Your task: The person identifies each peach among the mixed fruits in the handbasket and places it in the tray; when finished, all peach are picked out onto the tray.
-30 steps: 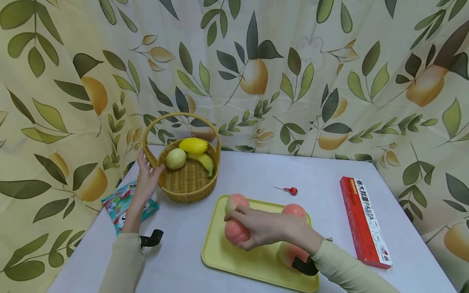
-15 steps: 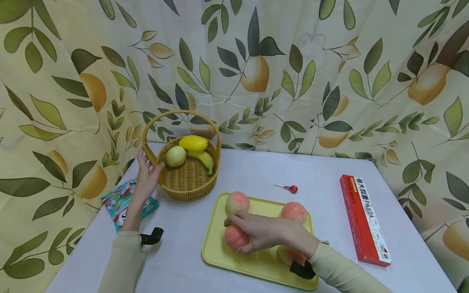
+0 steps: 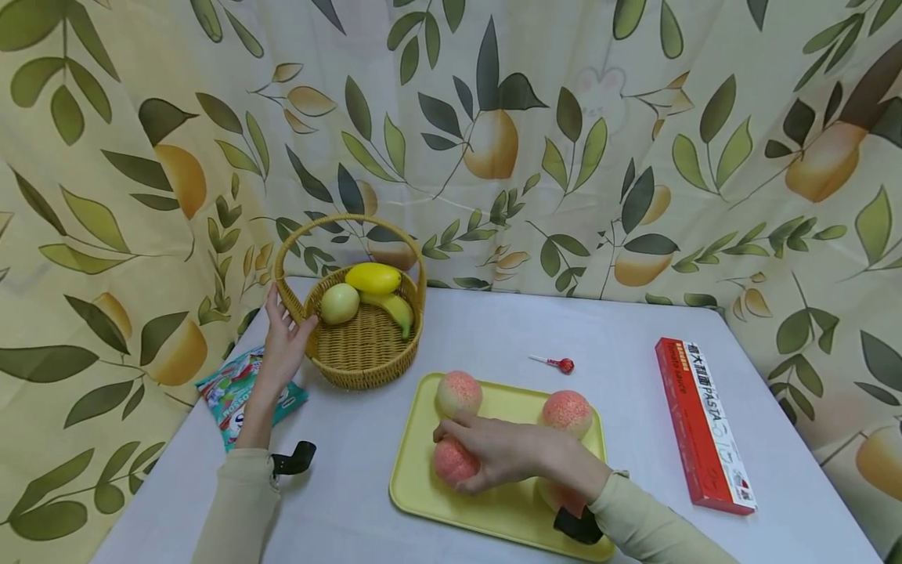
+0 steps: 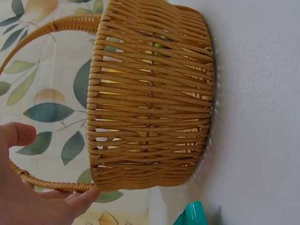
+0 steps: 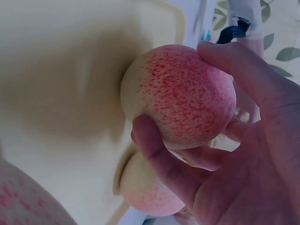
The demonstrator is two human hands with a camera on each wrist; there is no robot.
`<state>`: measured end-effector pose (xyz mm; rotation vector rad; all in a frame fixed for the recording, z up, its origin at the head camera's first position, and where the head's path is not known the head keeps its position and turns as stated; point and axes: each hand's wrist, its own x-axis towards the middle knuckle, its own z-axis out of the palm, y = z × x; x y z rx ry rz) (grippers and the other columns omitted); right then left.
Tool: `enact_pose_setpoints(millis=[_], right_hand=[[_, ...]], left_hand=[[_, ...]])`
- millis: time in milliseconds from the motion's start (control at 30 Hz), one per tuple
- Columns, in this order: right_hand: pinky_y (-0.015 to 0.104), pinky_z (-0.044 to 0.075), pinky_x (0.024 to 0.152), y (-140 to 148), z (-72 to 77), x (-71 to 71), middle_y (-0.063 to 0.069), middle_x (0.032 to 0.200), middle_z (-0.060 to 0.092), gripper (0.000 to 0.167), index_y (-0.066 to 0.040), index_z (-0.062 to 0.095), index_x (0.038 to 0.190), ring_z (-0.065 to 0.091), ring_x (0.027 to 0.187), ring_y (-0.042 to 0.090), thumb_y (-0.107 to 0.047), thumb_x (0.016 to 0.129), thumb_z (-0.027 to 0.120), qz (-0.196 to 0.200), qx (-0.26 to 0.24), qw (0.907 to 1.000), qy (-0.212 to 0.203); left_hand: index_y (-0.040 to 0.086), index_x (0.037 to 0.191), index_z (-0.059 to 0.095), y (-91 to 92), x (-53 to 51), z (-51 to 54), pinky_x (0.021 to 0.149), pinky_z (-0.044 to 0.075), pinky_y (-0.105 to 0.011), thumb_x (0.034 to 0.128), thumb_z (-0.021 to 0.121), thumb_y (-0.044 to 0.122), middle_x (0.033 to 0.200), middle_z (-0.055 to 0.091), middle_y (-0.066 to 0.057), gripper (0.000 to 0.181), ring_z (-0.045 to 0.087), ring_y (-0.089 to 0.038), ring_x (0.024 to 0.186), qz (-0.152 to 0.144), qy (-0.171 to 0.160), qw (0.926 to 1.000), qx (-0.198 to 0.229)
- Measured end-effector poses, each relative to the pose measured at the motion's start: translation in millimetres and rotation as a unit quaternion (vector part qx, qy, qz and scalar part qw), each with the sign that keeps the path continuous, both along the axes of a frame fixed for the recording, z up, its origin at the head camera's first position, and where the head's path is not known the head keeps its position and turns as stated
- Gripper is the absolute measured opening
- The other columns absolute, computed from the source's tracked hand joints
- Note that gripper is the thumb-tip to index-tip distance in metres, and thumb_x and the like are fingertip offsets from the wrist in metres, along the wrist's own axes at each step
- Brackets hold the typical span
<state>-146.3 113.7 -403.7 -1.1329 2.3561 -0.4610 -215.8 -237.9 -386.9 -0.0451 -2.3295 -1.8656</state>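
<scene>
My right hand (image 3: 496, 450) curls its fingers and thumb round a pink and cream peach (image 3: 454, 460) on a yellow tray (image 3: 430, 501). In the right wrist view the peach (image 5: 183, 93) sits between thumb and fingers, close to or touching the tray. Behind it lies another peach (image 3: 460, 392); a further peach (image 3: 567, 412) is at the tray's right, and one more (image 3: 557, 495) is partly hidden by my wrist. My left hand (image 3: 285, 341) holds a wicker basket (image 3: 362, 376) where handle meets rim, the handle (image 4: 56, 185) passing between thumb and fingers.
Inside the basket are a banana (image 3: 395, 312), a yellow mango-like fruit (image 3: 373, 278) and a pale green round fruit (image 3: 340, 304). A teal snack packet (image 3: 243, 392) lies under the left forearm. Beyond the tray lies a red lollipop (image 3: 564, 366); a red pasta box (image 3: 705, 427) is at right.
The right hand has settled slightly lower over the same peach, and its forearm has shifted a little left. The left hand stays at the basket. The view shifts slightly.
</scene>
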Motion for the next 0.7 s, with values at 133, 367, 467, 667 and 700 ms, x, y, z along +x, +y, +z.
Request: enact_pose_setpoints(millis=[133,367,467,667,700], right_hand=[[0.024,0.052,0.096,0,-0.5,1.1,-0.007,0.134,0.049,0.060,-0.021,0.051,0.137,0.056,0.106,0.004,-0.036,0.086,0.079,-0.004,0.008,1.0000,0.003],[0.038,0.056,0.098,2,-6.4,4.8,-0.002,0.144,0.050,0.071,-0.024,0.043,0.151,0.059,0.118,0.011,-0.051,0.092,0.073,-0.025,0.024,0.9990,0.028],[0.043,0.056,0.101,3,-9.2,6.1,0.000,0.150,0.048,0.073,-0.025,0.039,0.155,0.060,0.124,0.016,-0.055,0.095,0.068,-0.034,0.021,0.9986,0.034],[0.047,0.052,0.109,6,-11.1,7.4,0.003,0.156,0.046,0.074,-0.024,0.037,0.157,0.058,0.133,0.022,-0.056,0.096,0.065,-0.042,0.018,0.9980,0.045],[0.047,0.051,0.110,7,-10.6,8.0,0.002,0.156,0.046,0.075,-0.024,0.037,0.157,0.057,0.134,0.022,-0.056,0.096,0.064,-0.043,0.017,0.9980,0.044]], left_hand=[[0.011,0.162,-0.021,-0.2,-1.6,-1.7,0.130,0.015,-0.058,0.1063,0.052,0.014,0.171,-0.005,-0.027,0.091,0.008,-0.044,0.160,0.001,0.003,1.0000,-0.002],[0.023,0.164,-0.017,-7.9,-17.2,-25.2,0.129,0.021,-0.056,0.1077,0.050,0.018,0.173,0.000,-0.021,0.087,0.013,-0.039,0.160,0.017,0.013,0.9998,-0.007],[0.029,0.165,-0.014,-10.0,-21.4,-32.1,0.128,0.024,-0.056,0.1082,0.049,0.021,0.173,0.004,-0.020,0.085,0.016,-0.038,0.160,0.028,0.022,0.9993,-0.011],[0.030,0.164,-0.014,-9.1,-21.6,-33.3,0.128,0.025,-0.056,0.1080,0.049,0.025,0.173,0.003,-0.017,0.085,0.016,-0.035,0.160,0.034,0.031,0.9989,-0.007],[0.030,0.164,-0.015,-8.6,-20.6,-33.0,0.128,0.025,-0.056,0.1080,0.049,0.025,0.174,0.002,-0.016,0.085,0.015,-0.035,0.161,0.035,0.030,0.9989,-0.007]])
